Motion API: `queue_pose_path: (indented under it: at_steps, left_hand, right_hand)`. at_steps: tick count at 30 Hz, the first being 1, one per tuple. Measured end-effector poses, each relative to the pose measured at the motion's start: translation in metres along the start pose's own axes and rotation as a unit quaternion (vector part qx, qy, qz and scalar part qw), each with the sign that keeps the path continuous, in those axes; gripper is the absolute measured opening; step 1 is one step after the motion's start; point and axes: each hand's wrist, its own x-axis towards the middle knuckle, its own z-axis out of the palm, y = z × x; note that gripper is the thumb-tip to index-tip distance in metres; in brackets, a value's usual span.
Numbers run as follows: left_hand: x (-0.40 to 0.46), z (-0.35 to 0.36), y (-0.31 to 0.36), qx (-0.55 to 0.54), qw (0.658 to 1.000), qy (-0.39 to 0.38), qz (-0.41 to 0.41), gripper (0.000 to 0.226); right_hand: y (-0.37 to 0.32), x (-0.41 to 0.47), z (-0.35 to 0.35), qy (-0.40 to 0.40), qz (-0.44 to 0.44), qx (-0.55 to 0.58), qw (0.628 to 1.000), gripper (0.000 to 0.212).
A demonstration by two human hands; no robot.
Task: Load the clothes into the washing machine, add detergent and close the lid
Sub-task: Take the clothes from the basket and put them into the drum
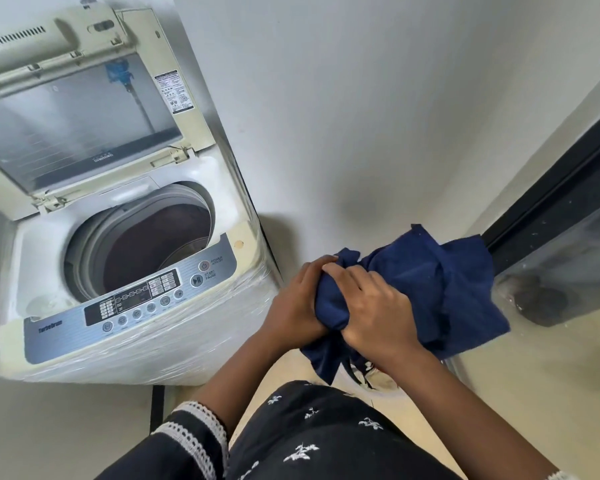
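Note:
A white top-loading washing machine [146, 348] stands at the left with its lid [77, 123] raised. Dark cloth lies inside its drum [160, 247]. To the right of the machine, above the floor, both hands hold a bunched navy blue garment [440, 282]. My left hand [295, 303] grips its left end. My right hand [378, 313] grips it from the top, fingers curled into the fabric. The loose part of the garment hangs out to the right.
The control panel [132, 299] runs along the machine's front edge. A white wall rises behind. A dark-framed glass door [561, 216] stands at the right. A white container [381, 375] on the floor shows partly beneath the garment. Black patterned clothing fills the bottom.

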Motion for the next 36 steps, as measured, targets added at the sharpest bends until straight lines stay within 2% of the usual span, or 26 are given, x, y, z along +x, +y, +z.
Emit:
queue_pose_path:
  at_steps: [2, 5, 8, 9, 11, 13, 14, 16, 17, 20, 21, 22, 23, 25, 26, 27, 30, 32, 34, 36]
  left_hand:
    - [-0.001, -0.002, 0.002, -0.005, 0.999, 0.052, -0.005, 0.072]
    - [-0.001, -0.007, -0.005, -0.093, 0.987, 0.112, -0.07, 0.065]
    - [0.001, -0.016, -0.01, -0.201, 0.959, 0.165, -0.112, 0.062]
    - [0.002, -0.02, -0.01, -0.237, 0.948, 0.178, -0.117, 0.062]
    - [0.004, -0.027, -0.005, -0.305, 0.924, 0.197, -0.123, 0.064]
    - [0.006, -0.03, 0.002, -0.378, 0.892, 0.203, -0.142, 0.08]
    - [0.008, -0.029, 0.004, -0.41, 0.875, 0.201, -0.16, 0.089]
    - [0.008, -0.025, 0.005, -0.448, 0.851, 0.204, -0.184, 0.087]
    - [0.007, -0.022, 0.005, -0.459, 0.843, 0.209, -0.189, 0.084]
    - [0.003, -0.011, 0.006, -0.5, 0.816, 0.207, -0.205, 0.082]
    - [0.001, -0.009, 0.008, -0.513, 0.806, 0.207, -0.208, 0.078]
    - [-0.001, -0.006, 0.011, -0.527, 0.799, 0.201, -0.208, 0.074]
    - [-0.003, -0.005, 0.013, -0.54, 0.791, 0.195, -0.21, 0.072]
    - [-0.004, -0.004, 0.011, -0.545, 0.789, 0.191, -0.207, 0.079]
    - [-0.005, -0.005, 0.01, -0.542, 0.794, 0.184, -0.205, 0.085]
    - [-0.006, -0.006, 0.01, -0.541, 0.797, 0.178, -0.202, 0.089]
    - [-0.01, -0.007, 0.004, -0.548, 0.797, 0.164, -0.192, 0.09]
    - [-0.012, -0.006, -0.002, -0.549, 0.798, 0.153, -0.197, 0.087]
    - [-0.014, -0.006, -0.008, -0.544, 0.804, 0.132, -0.2, 0.086]
    - [-0.017, -0.008, -0.015, -0.534, 0.814, 0.106, -0.201, 0.087]
  right_hand:
    - [0.004, 0.003, -0.005, -0.02, -0.011, 0.088, 0.996, 0.084]
    - [0.019, 0.006, -0.016, -0.072, 0.02, 0.304, 0.95, 0.091]
    - [0.041, 0.003, -0.016, -0.11, 0.072, 0.349, 0.928, 0.116]
    - [0.046, 0.001, -0.016, -0.122, 0.103, 0.393, 0.906, 0.121]
    - [0.052, -0.005, -0.014, -0.137, 0.142, 0.522, 0.83, 0.12]
    - [0.049, -0.008, -0.011, -0.143, 0.143, 0.628, 0.752, 0.117]
    - [0.047, -0.008, -0.008, -0.141, 0.138, 0.653, 0.731, 0.118]
    - [0.041, -0.007, -0.001, -0.121, 0.131, 0.677, 0.714, 0.12]
    - [0.038, -0.006, 0.001, -0.105, 0.127, 0.674, 0.72, 0.121]
    - [0.035, 0.0, 0.016, -0.013, 0.154, 0.609, 0.778, 0.121]
    - [0.036, 0.001, 0.023, 0.011, 0.181, 0.602, 0.778, 0.12]
    - [0.037, 0.001, 0.028, 0.018, 0.213, 0.617, 0.757, 0.118]
    - [0.038, 0.0, 0.031, 0.005, 0.249, 0.646, 0.721, 0.117]
    - [0.038, -0.002, 0.03, -0.061, 0.3, 0.729, 0.612, 0.116]
    - [0.039, -0.005, 0.031, -0.094, 0.305, 0.765, 0.559, 0.108]
    - [0.04, -0.009, 0.031, -0.12, 0.301, 0.789, 0.523, 0.099]
    - [0.044, -0.009, 0.031, -0.125, 0.296, 0.817, 0.479, 0.1]
    - [0.041, -0.003, 0.033, -0.101, 0.312, 0.811, 0.485, 0.094]
    - [0.036, -0.001, 0.041, -0.075, 0.333, 0.803, 0.489, 0.079]
    - [0.031, 0.0, 0.048, -0.074, 0.358, 0.806, 0.466, 0.075]
